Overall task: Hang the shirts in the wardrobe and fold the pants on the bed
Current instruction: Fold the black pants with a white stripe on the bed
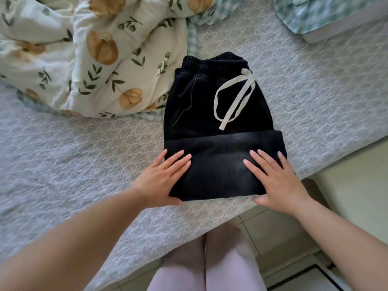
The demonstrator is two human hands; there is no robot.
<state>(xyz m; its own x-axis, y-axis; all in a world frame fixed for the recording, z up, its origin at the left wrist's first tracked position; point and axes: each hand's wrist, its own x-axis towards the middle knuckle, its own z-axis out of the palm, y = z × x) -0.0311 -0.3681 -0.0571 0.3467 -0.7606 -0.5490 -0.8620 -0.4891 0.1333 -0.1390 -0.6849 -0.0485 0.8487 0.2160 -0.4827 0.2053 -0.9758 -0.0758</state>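
Pants (220, 127), black with a white drawstring (235, 97), lie on the bed (63, 154) close to its near edge, within easy reach of the person standing there. The legs are doubled up over the seat, with the waistband toward the far side. Left hand (165, 177) and right hand (277, 181) rest flat, fingers straight, on either side of the folded layer, thumbs at its near crease. They are probably pressing it smooth or readying another fold. A floral duvet (94, 49) is bunched at the far left, just beside the pants.
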